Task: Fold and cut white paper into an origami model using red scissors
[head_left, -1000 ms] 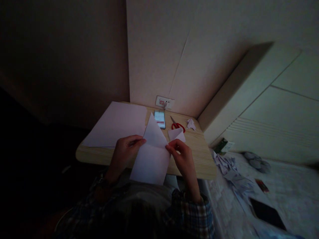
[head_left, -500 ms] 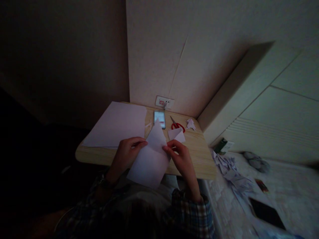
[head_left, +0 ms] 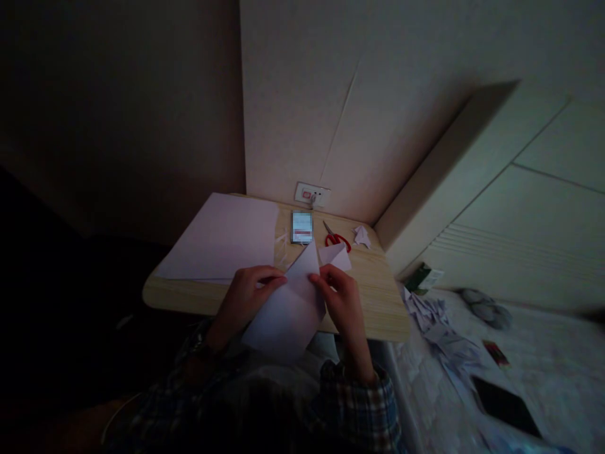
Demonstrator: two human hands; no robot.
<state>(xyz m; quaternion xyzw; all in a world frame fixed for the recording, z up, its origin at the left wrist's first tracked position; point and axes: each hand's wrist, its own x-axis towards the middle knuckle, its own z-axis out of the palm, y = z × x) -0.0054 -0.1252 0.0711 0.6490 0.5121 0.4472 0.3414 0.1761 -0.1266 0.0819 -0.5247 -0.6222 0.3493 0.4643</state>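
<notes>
A white sheet of paper [head_left: 288, 315] with a pointed, folded top is held between my two hands over the table's front edge. My left hand [head_left: 250, 291] pinches its left edge between thumb and fingers. On the opposite edge, my right hand [head_left: 339, 289] pinches the paper just below the point. Behind the tip lies a phone [head_left: 302, 226] with a lit screen. A smaller folded piece of paper [head_left: 336, 256] rests beyond my right hand, touching the red-handled scissors [head_left: 336, 239].
A stack of white paper [head_left: 227, 233] covers the left of the wooden table [head_left: 378, 302]. Thin paper strips [head_left: 282, 238] lie beside it. A folded paper figure [head_left: 362, 236] sits at the back right. Crumpled papers [head_left: 442, 331] and a dark tablet-like object [head_left: 505, 403] lie on the bed.
The paper's point has come down and to the right, uncovering the phone's screen. Both hands have shifted slightly right, still pinching the edges.
</notes>
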